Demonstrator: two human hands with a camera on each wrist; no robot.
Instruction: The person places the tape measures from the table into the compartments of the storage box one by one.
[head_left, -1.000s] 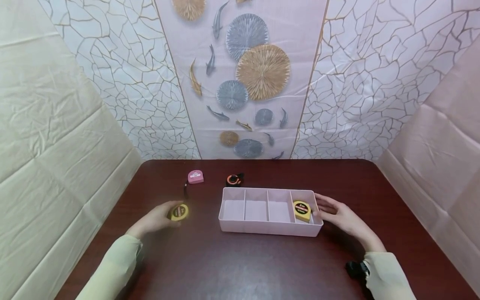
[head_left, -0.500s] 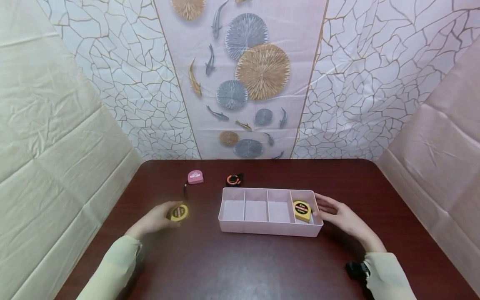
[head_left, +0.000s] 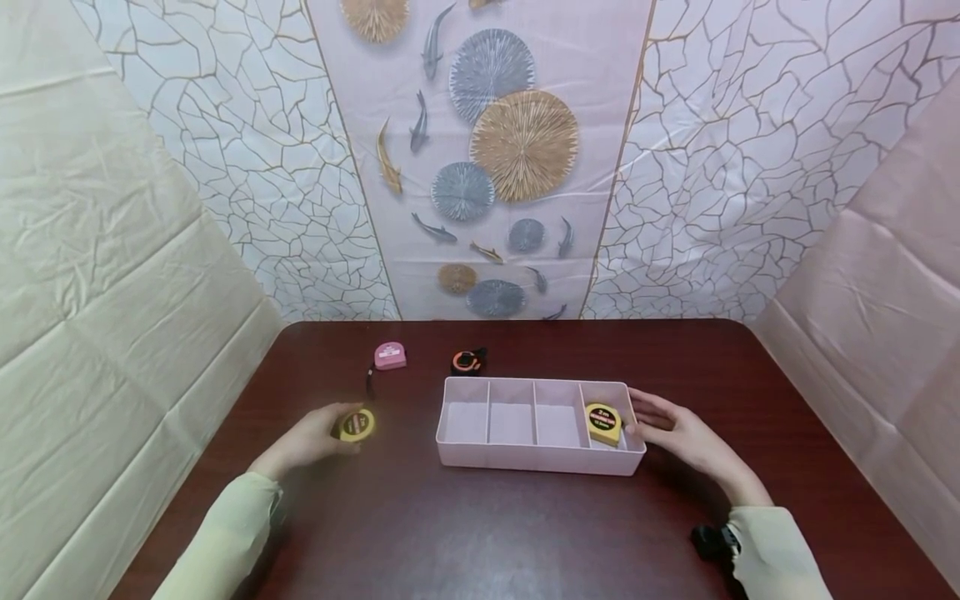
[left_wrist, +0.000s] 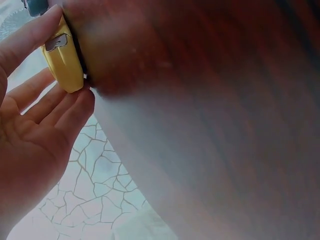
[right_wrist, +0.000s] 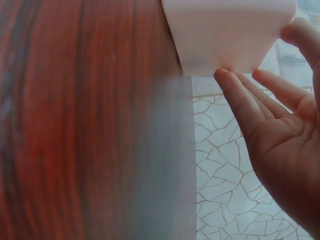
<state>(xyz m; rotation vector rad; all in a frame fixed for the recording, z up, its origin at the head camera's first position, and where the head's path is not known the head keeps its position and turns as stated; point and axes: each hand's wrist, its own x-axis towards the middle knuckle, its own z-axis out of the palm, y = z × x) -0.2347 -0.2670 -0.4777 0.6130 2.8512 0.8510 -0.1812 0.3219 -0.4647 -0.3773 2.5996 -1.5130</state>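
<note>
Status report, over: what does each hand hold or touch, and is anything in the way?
Left hand pinches yellow tape. Right hand touches right end of box. Second yellow tape in rightmost compartment. Nothing visible between held tape and box.

dark reddish-brown worktop [head_left: 480,525] with rounded far corners, white backdrop [head_left: 697,150] with crackled golden lines beyond it, pale central panel [head_left: 420,275] printed with round discs and fish, creased cream drape [head_left: 97,275] left, creased pinkish drape [head_left: 892,275] right

Reads "2m" on the yellow tape measure [head_left: 603,424] in the tray [head_left: 540,459], too small to make out below; likewise unreadable on the pink tape measure [head_left: 390,357].
</note>
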